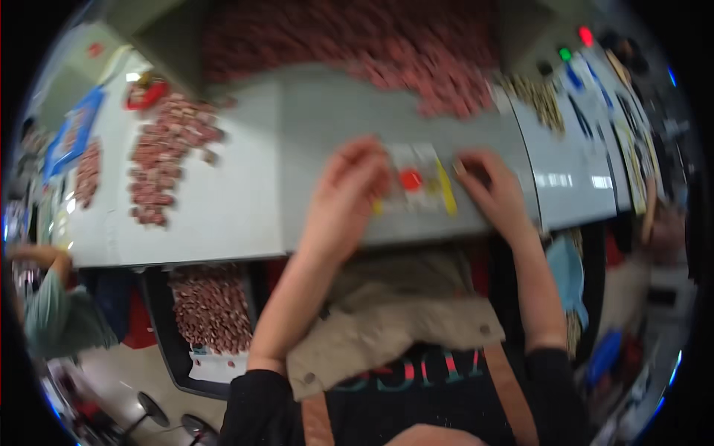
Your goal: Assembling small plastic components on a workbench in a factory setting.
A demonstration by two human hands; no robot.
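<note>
In the middle of the grey worktop lies a small clear packet (425, 160) with yellow strips at its sides and a red round spot. My left hand (348, 195) is at the packet's left edge, its fingers curled together and blurred; whether they grip the packet or a small piece is hidden. To the right of the packet is my right hand (494, 195), apart from it. Its thumb and forefinger come together around a tiny pale thing, too blurred to name. A large heap of small pinkish-brown pieces (357, 44) spreads across the far side of the worktop.
Another pile of reddish pieces (167, 145) covers part of the white surface at left, near a red dish (146, 95). Greenish-tan pieces (539, 100) lie at far right. Below the table edge is a black bin (167, 327) with brownish pieces. A co-worker's sleeve (63, 316) shows at far left.
</note>
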